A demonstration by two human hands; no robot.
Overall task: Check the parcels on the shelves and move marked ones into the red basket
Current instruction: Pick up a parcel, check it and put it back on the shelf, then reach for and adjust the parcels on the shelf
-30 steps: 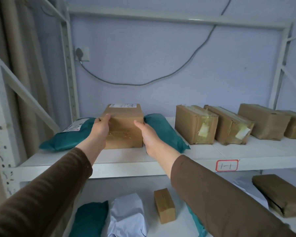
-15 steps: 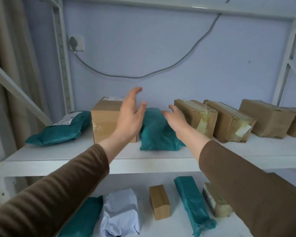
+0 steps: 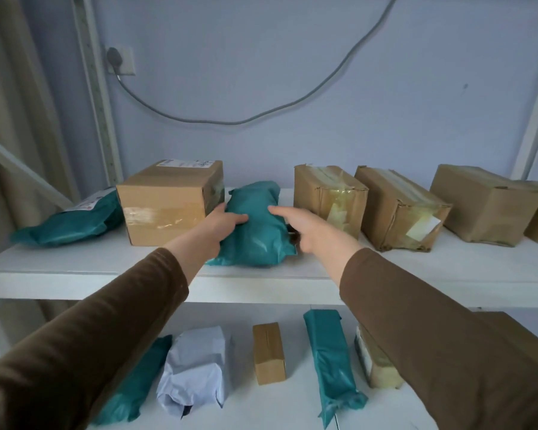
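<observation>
We are at the checking step, and the parcel in hand is the teal bag (image 3: 255,225) on the upper shelf (image 3: 75,265), lying between the box (image 3: 168,203) and the first taped box (image 3: 326,197). Our left hand (image 3: 221,225) lies on the bag's left side, with the thumb over the top and the other fingers hidden behind the bag, so it seems to grip it. Our right hand (image 3: 311,228) touches the bag's right side with a straight forefinger; the other fingers are blurred, and we cannot tell if they hold anything.

No label or mark shows on the side of the bag that faces us. We judge that the next move is to lift or turn the bag to see its other faces. The bag is soft, so both hands should take it from the sides. The red basket is not in view; if the bag has a mark, we must first find the basket.
</observation>
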